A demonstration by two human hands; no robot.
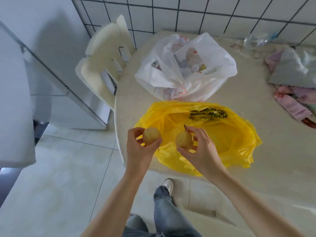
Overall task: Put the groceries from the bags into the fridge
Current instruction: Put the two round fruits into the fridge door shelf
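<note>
A yellow plastic bag (222,134) lies open on the round beige table (256,168), near its front edge. Behind it stands a white plastic bag (171,72) with several pale packs inside. My left hand (140,151) holds a yellowish pear (150,137) just left of the yellow bag, over the table's edge. My right hand (200,151) grips a second pear (183,140) by its sides, above the yellow bag's mouth. The white fridge (56,82) stands at the left, with its door (13,100) swung open towards me.
A cream plastic chair (102,65) stands between the fridge and the table. Folded cloths and a pink item (294,86) lie at the table's right side. A clear bag (256,41) rests by the tiled wall. My leg and shoe (168,185) are below.
</note>
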